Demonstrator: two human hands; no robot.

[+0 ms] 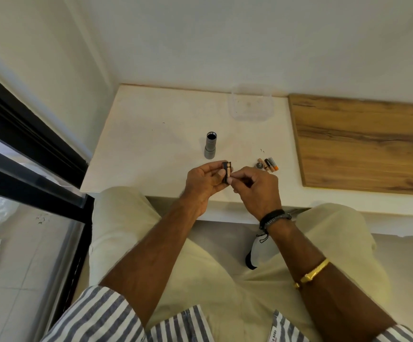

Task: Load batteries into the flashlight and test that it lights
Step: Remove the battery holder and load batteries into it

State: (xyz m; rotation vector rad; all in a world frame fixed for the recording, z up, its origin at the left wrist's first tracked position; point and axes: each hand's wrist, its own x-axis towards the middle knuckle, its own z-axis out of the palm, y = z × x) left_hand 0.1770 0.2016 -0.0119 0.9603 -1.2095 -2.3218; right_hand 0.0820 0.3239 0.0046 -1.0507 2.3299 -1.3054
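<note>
Head view, left hand [201,183] and right hand [257,187] gripping battery holder [227,172], fingers hiding its lower end

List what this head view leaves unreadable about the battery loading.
- Battery holder: slots filled unknown; left hand and right hand cover it.
- Spare batteries: polarity marks too small.
- Flashlight body: open end shows only darkness.
- Round cap: details too small.
</note>
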